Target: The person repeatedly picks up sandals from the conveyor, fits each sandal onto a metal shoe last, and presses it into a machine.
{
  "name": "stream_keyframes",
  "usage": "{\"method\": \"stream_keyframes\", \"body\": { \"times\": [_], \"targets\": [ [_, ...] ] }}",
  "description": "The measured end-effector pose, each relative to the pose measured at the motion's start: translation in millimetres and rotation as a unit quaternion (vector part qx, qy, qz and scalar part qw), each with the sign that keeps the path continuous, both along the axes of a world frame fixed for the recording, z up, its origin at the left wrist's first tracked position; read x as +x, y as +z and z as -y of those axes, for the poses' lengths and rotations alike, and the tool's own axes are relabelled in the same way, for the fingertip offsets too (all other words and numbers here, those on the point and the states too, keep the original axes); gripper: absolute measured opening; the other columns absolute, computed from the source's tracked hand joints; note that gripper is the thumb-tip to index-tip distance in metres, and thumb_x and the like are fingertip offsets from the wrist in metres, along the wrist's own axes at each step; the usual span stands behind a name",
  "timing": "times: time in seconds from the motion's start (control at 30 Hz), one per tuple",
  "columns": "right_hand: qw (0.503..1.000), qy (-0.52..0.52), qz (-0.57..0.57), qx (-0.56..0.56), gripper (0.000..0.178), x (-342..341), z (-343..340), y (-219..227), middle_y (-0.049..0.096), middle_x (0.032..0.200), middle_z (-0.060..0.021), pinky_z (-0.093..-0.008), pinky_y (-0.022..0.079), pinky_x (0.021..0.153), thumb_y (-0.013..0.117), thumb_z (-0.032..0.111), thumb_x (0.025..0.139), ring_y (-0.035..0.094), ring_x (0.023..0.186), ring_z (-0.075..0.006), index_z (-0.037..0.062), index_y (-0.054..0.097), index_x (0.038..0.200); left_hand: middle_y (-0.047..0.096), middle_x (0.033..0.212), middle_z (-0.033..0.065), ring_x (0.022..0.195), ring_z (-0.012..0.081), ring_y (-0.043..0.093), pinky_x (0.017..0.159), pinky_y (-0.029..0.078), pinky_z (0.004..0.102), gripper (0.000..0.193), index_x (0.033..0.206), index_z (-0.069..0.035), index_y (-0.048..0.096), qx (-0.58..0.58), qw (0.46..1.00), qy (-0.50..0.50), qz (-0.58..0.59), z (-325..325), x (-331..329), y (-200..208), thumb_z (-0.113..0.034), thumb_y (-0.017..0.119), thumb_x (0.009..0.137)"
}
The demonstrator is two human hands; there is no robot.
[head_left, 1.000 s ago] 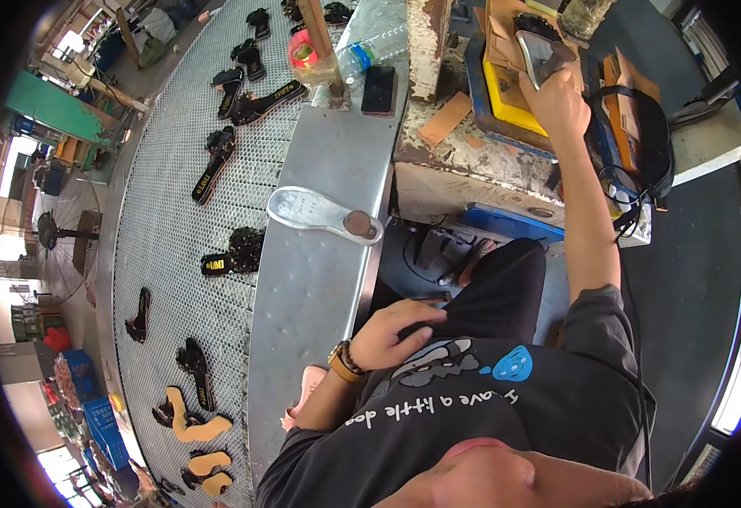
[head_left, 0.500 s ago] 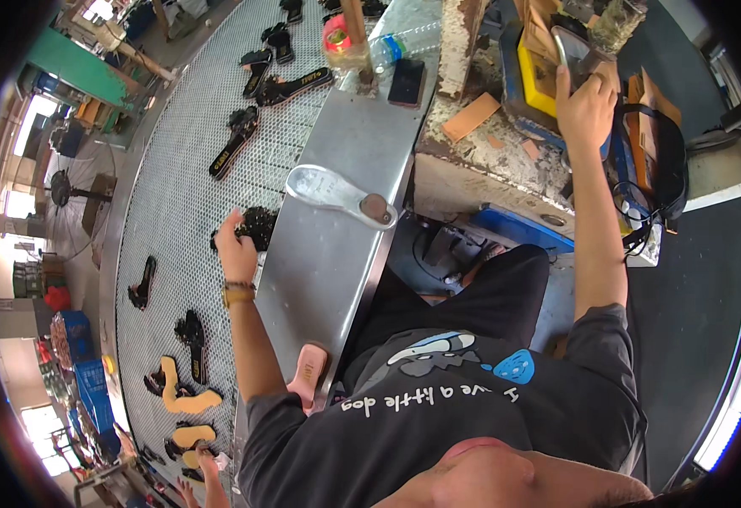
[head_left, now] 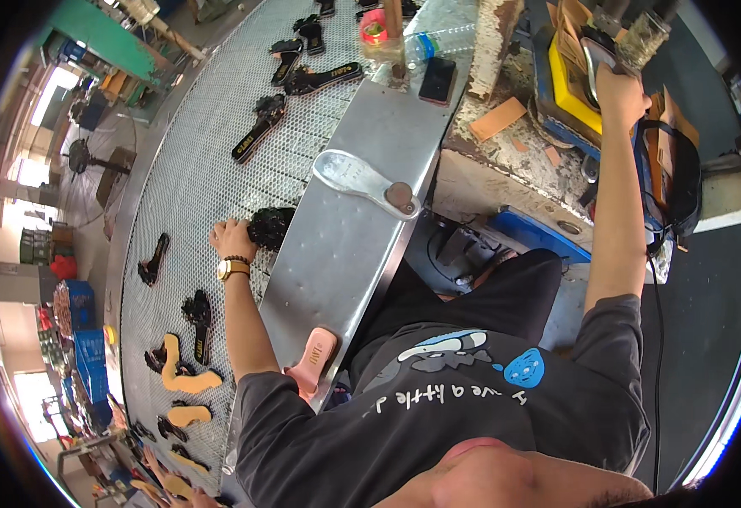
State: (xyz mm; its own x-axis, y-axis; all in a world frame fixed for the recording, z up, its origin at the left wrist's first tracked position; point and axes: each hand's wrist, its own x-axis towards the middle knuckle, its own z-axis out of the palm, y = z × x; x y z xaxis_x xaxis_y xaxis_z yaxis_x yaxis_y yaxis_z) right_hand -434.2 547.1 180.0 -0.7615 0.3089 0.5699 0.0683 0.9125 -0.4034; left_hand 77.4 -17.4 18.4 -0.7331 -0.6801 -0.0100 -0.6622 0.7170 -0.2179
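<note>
My left hand [head_left: 233,240] rests on the metal mesh belt [head_left: 218,182], palm down and fingers extended, with nothing seen in it. Right beside it lies a fluffy black slipper [head_left: 271,227], partly over the edge of the steel ledge [head_left: 345,127]. At the far right, my right hand [head_left: 624,97] is closed at a silver-rimmed metal plate [head_left: 591,63] over a yellow block [head_left: 569,72]. Its fingertips are mostly hidden. A silver sole-shaped plate [head_left: 345,173] with a round brown knob lies on the ledge. Nearer me sits a pink sole [head_left: 315,356].
Several black slippers [head_left: 260,127] and tan insoles [head_left: 188,415] lie along the belt. A phone [head_left: 437,80] and a plastic bottle [head_left: 446,42] are at the ledge's far end. Brown board [head_left: 497,118] lies on the worn machine bed [head_left: 548,186]. Another person's hands [head_left: 167,483] are at lower left.
My left hand has turned from raised to flat on the belt beside the black slipper. My right hand has closed more tightly at the metal plate. The whole view has shifted slightly.
</note>
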Motion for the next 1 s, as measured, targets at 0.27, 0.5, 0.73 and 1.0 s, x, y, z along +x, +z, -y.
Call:
{"method": "stream_keyframes", "body": {
  "times": [0.27, 0.5, 0.73, 1.0],
  "targets": [
    [0.987, 0.081, -0.056, -0.125, 0.049, -2.4, 1.0, -28.6, 0.076, 0.119, -0.0167, -0.0448, 0.052, 0.101, 0.068, 0.041, 0.082, 0.07, 0.111, -0.0398, 0.0083, 0.078, 0.117, 0.071, 0.1, 0.0139, 0.095, 0.0367, 0.066, 0.082, 0.052, 0.0498, 0.03, 0.102, -0.007, 0.072, -0.176, 0.958, 0.142, -0.173, 23.9, 66.2, 10.2, -0.036, 0.075, 0.093],
    [0.802, 0.267, -0.156, -0.51, 0.003, 155.0, 92.8, -45.8, 0.061, 0.083, 0.0009, -0.0268, 0.042, 0.064, 0.066, 0.005, 0.092, 0.056, 0.077, -0.0098, 0.0037, 0.066, 0.095, 0.07, 0.127, 0.0188, 0.083, 0.0221, 0.073, 0.074, 0.063, 0.035, 0.035, 0.13, 0.001, 0.059, 0.645, 0.533, 0.097, -0.539, -139.3, 42.7, 24.3, -0.026, 0.057, 0.109],
    [0.635, 0.583, 0.196, -0.468, 0.016, 393.7, 202.2, -139.5, 0.071, 0.112, -0.0125, -0.0358, 0.052, 0.095, 0.072, -0.002, 0.084, 0.069, 0.101, -0.0224, 0.0022, 0.068, 0.099, 0.069, 0.129, 0.0119, 0.118, 0.0285, 0.067, 0.105, 0.052, 0.0431, 0.047, 0.139, -0.003, 0.057, 0.754, 0.208, 0.255, -0.568, -266.9, -15.8, 42.1, -0.039, 0.048, 0.112],
    [0.721, 0.678, 0.097, -0.102, 0.031, 383.0, 218.3, -186.6, 0.068, 0.12, -0.0163, -0.0419, 0.05, 0.103, 0.074, 0.007, 0.077, 0.064, 0.117, -0.0339, 0.0013, 0.069, 0.107, 0.052, 0.147, 0.022, 0.129, 0.0352, 0.056, 0.112, 0.049, 0.0464, 0.072, 0.152, 0.009, 0.04, 0.445, 0.266, 0.229, -0.824, -115.2, 100.9, -2.0, -0.051, 0.029, 0.113]
  ]
}}
